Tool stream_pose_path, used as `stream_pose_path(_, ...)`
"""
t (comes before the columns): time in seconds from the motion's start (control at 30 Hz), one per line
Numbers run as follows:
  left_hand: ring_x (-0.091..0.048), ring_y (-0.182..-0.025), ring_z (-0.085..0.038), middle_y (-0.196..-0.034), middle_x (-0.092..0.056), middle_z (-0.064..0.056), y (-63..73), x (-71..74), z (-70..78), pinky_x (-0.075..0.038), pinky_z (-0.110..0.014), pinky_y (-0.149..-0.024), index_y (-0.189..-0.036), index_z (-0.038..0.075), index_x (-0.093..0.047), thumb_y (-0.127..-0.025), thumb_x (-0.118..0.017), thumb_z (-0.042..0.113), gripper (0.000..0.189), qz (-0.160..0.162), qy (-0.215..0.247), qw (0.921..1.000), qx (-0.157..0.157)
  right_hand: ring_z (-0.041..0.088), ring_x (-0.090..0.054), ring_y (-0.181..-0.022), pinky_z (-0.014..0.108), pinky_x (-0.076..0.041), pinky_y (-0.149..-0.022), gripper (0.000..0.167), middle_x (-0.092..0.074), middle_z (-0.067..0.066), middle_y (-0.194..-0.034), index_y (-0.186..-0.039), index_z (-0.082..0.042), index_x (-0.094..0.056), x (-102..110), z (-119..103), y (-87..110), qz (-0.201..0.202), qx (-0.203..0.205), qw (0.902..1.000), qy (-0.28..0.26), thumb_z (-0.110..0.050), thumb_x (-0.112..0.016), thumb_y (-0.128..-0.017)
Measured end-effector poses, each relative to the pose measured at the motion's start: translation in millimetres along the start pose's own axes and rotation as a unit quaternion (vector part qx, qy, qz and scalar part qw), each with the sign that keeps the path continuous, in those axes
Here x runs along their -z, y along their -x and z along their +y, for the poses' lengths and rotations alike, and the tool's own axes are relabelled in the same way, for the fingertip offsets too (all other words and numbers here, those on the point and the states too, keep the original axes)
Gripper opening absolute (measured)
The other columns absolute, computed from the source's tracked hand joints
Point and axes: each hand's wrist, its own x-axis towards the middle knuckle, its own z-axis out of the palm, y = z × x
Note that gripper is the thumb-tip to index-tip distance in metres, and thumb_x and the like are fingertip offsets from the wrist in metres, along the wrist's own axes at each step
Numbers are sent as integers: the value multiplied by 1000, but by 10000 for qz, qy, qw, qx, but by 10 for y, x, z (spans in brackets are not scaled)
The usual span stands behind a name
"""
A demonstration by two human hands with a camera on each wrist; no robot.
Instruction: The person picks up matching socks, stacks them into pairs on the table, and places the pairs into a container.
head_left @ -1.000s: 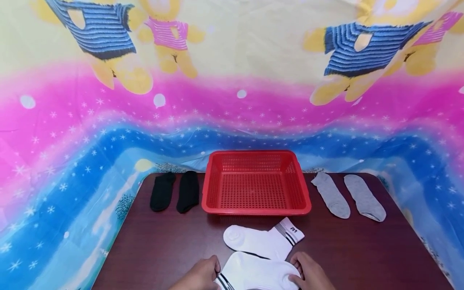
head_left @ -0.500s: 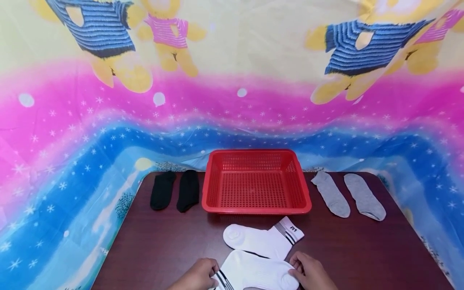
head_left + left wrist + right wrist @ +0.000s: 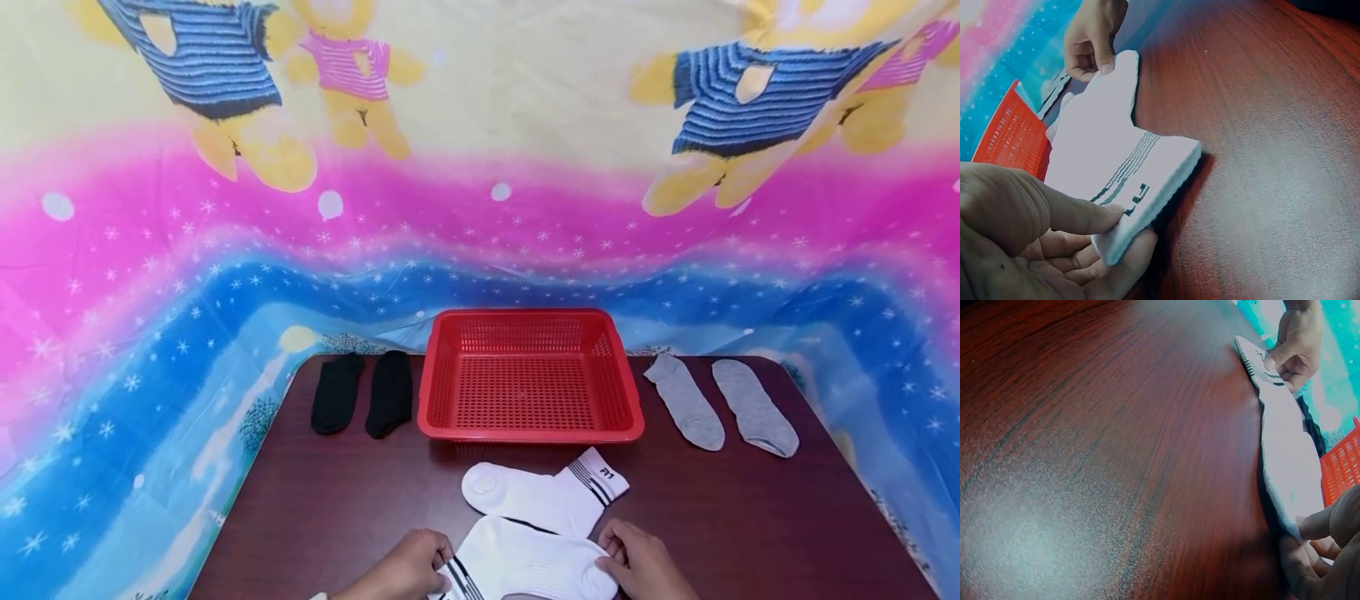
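Note:
A white sock (image 3: 525, 562) with dark stripes at its cuff lies stretched between both hands at the table's near edge. My left hand (image 3: 414, 567) pinches the cuff; in the left wrist view the thumb lies on top, beside a dark logo, with fingers beneath. At the other end my right hand (image 3: 642, 560) pinches the toe between thumb and fingers, as the right wrist view also shows. Just beyond lies a second white sock (image 3: 517, 498), its striped cuff pointing right and its lower edge close against the held one.
Behind the white socks stands a red plastic basket (image 3: 525, 437) with nothing in it. Two black socks (image 3: 336, 396) lie to its left, two grey socks (image 3: 753, 408) to its right. A patterned cloth (image 3: 495, 217) hangs around the dark wooden table (image 3: 315, 500).
The left hand and the cuff it pinches have shifted slightly left. The right hand keeps its hold on the toe, almost unmoved. Everything else stays in place.

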Motion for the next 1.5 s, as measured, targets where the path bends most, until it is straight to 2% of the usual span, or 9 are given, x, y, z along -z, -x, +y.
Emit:
stream_pose_path(0.2,-48,-51,-5,-63,-59,1,33,20,38,-45,-19,-43,-77,-2,-63,-70,-70,-16,18,-138,648,9976,199,-6,-45,-69,20,-42,-61,25,-55,-7,-78,-88,-14,-59,0,0,-10,-105,-181,9997,-81,-14,-83,-83)
stream_pose_path(0.37,-48,-50,-3,-63,-56,7,32,29,19,-43,-17,-44,-78,1,-61,-69,-66,-16,19,-400,899,9951,97,-6,-46,-69,20,-42,-61,25,-55,-8,-78,-89,-14,-59,6,19,-3,-129,-26,9998,-135,-14,-83,-83)
stream_pose_path(0.47,-48,-51,-4,-64,-57,5,32,38,29,-42,-16,-45,-81,1,-62,-70,-67,-16,22,-533,1136,9920,162,-6,-46,-70,20,-43,-61,25,-55,-9,-78,-89,-14,-59,10,25,1,-89,78,9999,-120,-14,-83,-83)
stream_pose_path(0.57,-49,-53,-5,-66,-59,0,36,38,53,-41,-16,-46,-84,0,-63,-71,-70,-16,22,-530,1347,9889,335,-7,-46,-70,20,-43,-61,25,-56,-9,-77,-89,-14,-59,18,23,-1,-75,57,9999,-117,-14,-84,-82)
stream_pose_path(0.87,-49,-55,-5,-65,-60,0,-16,-18,89,-37,-16,-49,-81,-2,-65,-81,-74,-6,10,-382,1053,9932,316,-6,-47,-69,20,-44,-61,25,-57,-6,-78,-90,-13,-60,41,13,-17,-201,-152,9994,-246,-14,-84,-82)
stream_pose_path(1.1,-56,-58,-9,-68,-68,-9,-99,-53,91,-43,-19,-50,-81,-5,-69,-81,-76,-2,7,-18,1124,9932,313,-6,-47,-70,20,-44,-61,24,-58,-6,-78,-90,-13,-60,37,5,-20,-208,-142,9991,-337,-14,-84,-83)
stream_pose_path(1.27,-56,-57,-8,-67,-69,-6,-161,-73,90,-43,-20,-49,-79,-1,-70,-81,-76,1,7,-8,1029,9941,349,-5,-47,-69,20,-43,-61,25,-57,-5,-78,-90,-12,-60,39,-3,-24,-200,-201,9990,-333,-14,-84,-82)
stream_pose_path(1.5,-52,-53,-7,-61,-63,0,-189,-105,66,-39,-18,-46,-76,-1,-67,-78,-74,-5,9,-84,1091,9936,263,-5,-48,-69,20,-43,-61,24,-58,-5,-78,-90,-13,-61,48,-3,-31,-321,-346,9983,-333,-15,-83,-83)
